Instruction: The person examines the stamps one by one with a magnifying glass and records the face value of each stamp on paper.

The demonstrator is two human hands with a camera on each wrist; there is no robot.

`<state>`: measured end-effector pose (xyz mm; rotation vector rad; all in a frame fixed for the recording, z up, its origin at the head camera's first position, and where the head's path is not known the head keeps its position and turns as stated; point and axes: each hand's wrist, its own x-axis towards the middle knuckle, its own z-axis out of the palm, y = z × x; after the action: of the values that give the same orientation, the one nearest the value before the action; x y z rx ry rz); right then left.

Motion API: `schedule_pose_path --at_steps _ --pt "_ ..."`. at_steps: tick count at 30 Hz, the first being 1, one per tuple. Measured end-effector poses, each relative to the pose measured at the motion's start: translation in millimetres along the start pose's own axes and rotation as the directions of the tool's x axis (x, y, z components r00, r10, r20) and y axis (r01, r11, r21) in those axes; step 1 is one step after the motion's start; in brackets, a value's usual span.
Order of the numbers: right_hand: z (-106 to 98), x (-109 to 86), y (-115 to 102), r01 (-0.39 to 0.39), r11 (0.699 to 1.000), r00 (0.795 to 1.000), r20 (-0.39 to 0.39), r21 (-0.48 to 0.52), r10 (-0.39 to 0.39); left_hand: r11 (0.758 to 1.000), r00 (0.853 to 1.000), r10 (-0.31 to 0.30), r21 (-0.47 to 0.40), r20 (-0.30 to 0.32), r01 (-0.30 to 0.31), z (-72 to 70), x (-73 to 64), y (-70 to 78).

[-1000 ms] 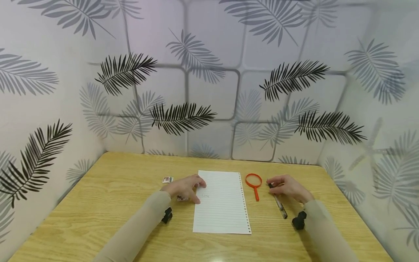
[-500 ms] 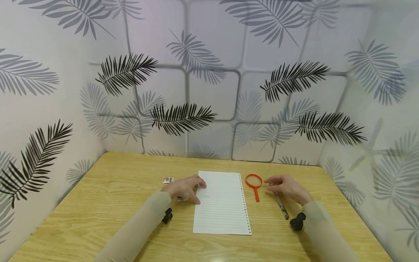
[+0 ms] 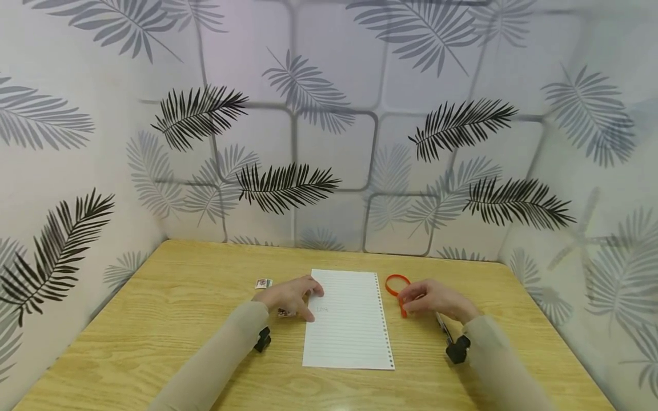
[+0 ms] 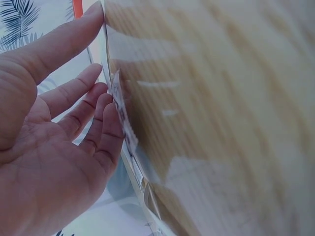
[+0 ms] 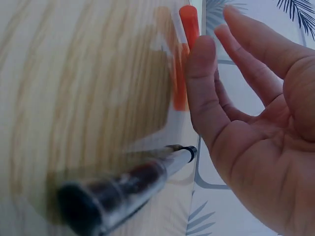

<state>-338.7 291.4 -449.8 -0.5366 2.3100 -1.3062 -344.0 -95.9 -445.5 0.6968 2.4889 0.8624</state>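
My left hand [image 3: 289, 295] rests at the left edge of a lined sheet of paper [image 3: 354, 325], thumb and fingers spread; a faint pencil-like mark shows near the thumb. In the left wrist view, the fingertips of the left hand [image 4: 74, 123] touch down at the surface beside a small printed sticker-like piece [image 4: 123, 110]. My right hand [image 3: 437, 299] hovers over the handle of a red magnifying glass [image 3: 386, 285], thumb and fingers apart around it. Partly under that hand lies a clear pen [image 3: 444, 330]; its dark end [image 5: 81, 206] looms close in the right wrist view.
A small printed stamp-like piece [image 3: 264, 283] lies behind the left hand, and another patterned piece [image 3: 285, 313] shows beneath it. The wooden table [image 3: 180, 297] ends at a leaf-patterned wall [image 3: 334, 217] at the back and sides.
My right hand has let go of the pen, which stays on the table, and moved left to the magnifying glass handle. The left hand has stayed in place.
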Motion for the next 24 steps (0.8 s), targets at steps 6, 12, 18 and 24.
schedule_pose_path --at_steps 6,12,18,24 --pt "4 3.0 0 -0.020 0.998 1.000 0.001 -0.051 0.021 1.000 1.000 0.004 -0.001 0.006 -0.004 0.4 1.0 -0.1" --pt "7 4.6 -4 -0.050 0.995 0.998 -0.043 -0.087 0.046 1.000 1.000 -0.003 0.007 0.007 0.003 0.0 0.7 0.6" --pt "11 8.7 -8 -0.023 0.977 0.997 -0.075 -0.213 0.007 1.000 1.000 0.014 -0.005 0.004 -0.014 -0.2 0.3 1.4" --pt "13 10.6 -9 -0.011 0.964 0.998 -0.064 -0.267 -0.006 0.999 0.999 0.034 -0.001 0.009 -0.034 0.9 1.1 -0.7"
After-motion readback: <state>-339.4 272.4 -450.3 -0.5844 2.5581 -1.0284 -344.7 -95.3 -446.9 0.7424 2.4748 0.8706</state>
